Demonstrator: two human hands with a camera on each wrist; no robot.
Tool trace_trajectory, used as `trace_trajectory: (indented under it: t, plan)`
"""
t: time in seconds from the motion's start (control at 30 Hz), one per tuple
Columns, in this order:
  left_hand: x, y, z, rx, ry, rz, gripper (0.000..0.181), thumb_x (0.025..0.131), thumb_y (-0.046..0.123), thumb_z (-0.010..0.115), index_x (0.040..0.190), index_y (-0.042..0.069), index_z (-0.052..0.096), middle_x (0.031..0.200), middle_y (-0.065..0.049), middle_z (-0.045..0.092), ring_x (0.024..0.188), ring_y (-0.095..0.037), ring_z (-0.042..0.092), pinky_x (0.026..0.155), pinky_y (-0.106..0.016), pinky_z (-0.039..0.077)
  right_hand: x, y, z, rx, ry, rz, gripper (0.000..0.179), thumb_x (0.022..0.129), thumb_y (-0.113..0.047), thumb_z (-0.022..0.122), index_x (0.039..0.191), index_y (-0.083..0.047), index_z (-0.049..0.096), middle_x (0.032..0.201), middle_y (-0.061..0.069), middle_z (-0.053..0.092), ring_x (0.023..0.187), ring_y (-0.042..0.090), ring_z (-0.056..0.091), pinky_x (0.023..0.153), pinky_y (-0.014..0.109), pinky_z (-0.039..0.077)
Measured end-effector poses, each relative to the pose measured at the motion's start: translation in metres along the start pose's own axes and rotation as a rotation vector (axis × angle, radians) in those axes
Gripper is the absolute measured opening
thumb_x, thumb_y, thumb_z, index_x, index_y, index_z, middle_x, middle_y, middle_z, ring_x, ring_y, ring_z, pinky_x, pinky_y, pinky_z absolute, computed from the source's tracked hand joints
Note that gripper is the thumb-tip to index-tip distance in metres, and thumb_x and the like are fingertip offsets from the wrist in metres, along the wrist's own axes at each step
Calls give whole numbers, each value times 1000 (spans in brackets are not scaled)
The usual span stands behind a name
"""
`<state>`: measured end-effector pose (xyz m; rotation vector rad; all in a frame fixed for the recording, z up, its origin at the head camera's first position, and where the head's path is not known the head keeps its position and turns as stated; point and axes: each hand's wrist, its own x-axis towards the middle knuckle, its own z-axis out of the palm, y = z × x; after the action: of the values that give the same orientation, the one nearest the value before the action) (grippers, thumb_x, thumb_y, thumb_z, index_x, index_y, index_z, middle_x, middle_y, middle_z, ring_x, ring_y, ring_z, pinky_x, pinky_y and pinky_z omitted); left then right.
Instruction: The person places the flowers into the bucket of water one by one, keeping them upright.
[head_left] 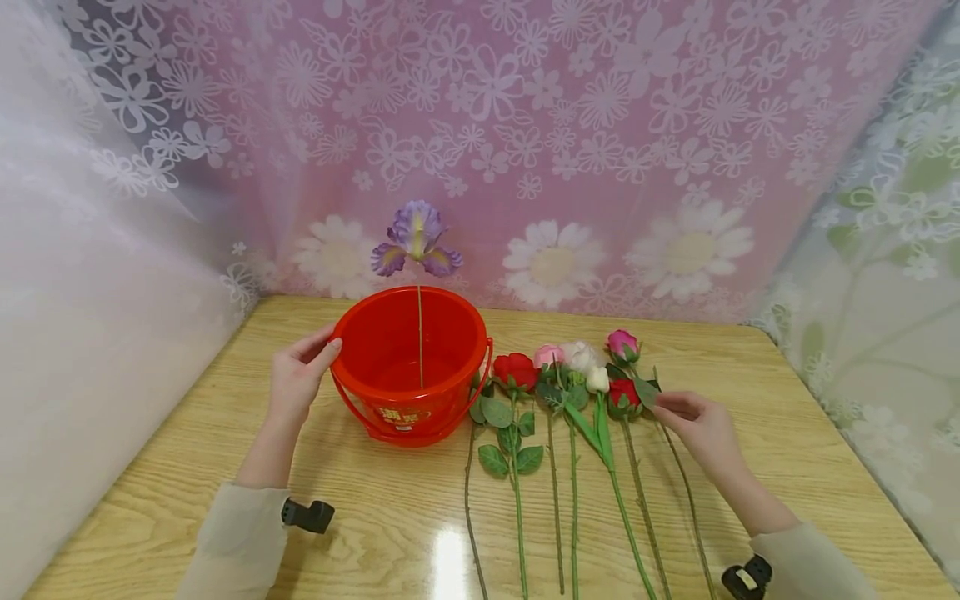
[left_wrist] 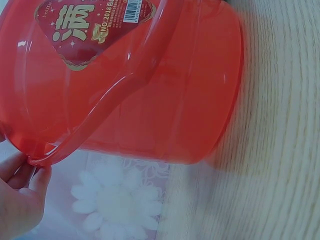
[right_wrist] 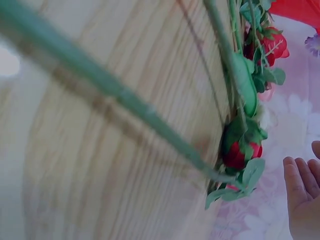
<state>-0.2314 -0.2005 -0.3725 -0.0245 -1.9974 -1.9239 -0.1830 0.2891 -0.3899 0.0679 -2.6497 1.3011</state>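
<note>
My left hand (head_left: 294, 387) grips the rim of a red plastic bucket (head_left: 375, 396) on its left side, thumb over the edge. In the left wrist view, the hand (left_wrist: 22, 200) pinches the rim beside the handle joint. A purple iris (head_left: 417, 229) stands in the bucket, its bloom above the rim. My right hand (head_left: 697, 425) is near the leaves of the rightmost stem, next to a red rose (head_left: 624, 392) and a magenta rose (head_left: 622, 343). From the right wrist view, its fingers (right_wrist: 295, 182) look straight and hold nothing.
Right of the bucket lie another red rose (head_left: 515, 372), a pink flower (head_left: 549, 356), a white bloom (head_left: 581, 357) and a white tulip (head_left: 597, 380). Their stems run toward the front of the wooden table (head_left: 390, 517). A flowered curtain (head_left: 480, 150) hangs behind.
</note>
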Motion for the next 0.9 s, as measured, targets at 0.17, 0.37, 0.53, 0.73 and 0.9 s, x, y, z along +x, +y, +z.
trace_trajectory:
  t: [0.17, 0.37, 0.53, 0.73, 0.9]
  plan:
    - [0, 1, 0, 11, -4, -1, 41, 82, 14, 64, 116, -8, 54, 101, 1, 60, 87, -6, 58, 73, -17, 48, -1, 7, -7, -47, -10, 24, 38, 87, -24, 58, 111, 5, 57, 102, 19, 60, 77, -13, 48, 66, 12, 44]
    - [1, 0, 0, 17, -9, 19, 40, 82, 13, 64, 115, -9, 55, 99, 2, 61, 85, -6, 59, 72, -17, 48, 0, 16, -13, -97, -5, 33, 38, 86, -24, 58, 111, 5, 58, 102, 19, 60, 75, -16, 46, 64, 14, 45]
    - [2, -1, -1, 17, -9, 26, 40, 82, 13, 64, 115, -9, 55, 98, 3, 61, 85, -7, 59, 72, -17, 48, 2, 22, -15, -130, -20, 40, 39, 86, -26, 59, 110, 5, 58, 100, 19, 61, 76, -9, 51, 64, 20, 47]
    - [1, 0, 0, 21, -3, 20, 39, 82, 12, 64, 115, -8, 55, 98, 3, 61, 85, -6, 59, 72, -17, 48, 5, 27, -14, -130, -102, 56, 39, 86, -21, 60, 110, 9, 56, 99, 21, 60, 92, 36, 55, 71, 42, 48]
    - [0, 1, 0, 39, -2, 13, 38, 83, 12, 63, 115, -7, 55, 101, -1, 60, 85, -6, 59, 72, -17, 48, 6, 32, -14, -134, -173, 67, 38, 85, -17, 59, 110, 11, 54, 96, 21, 60, 88, 34, 56, 68, 39, 49]
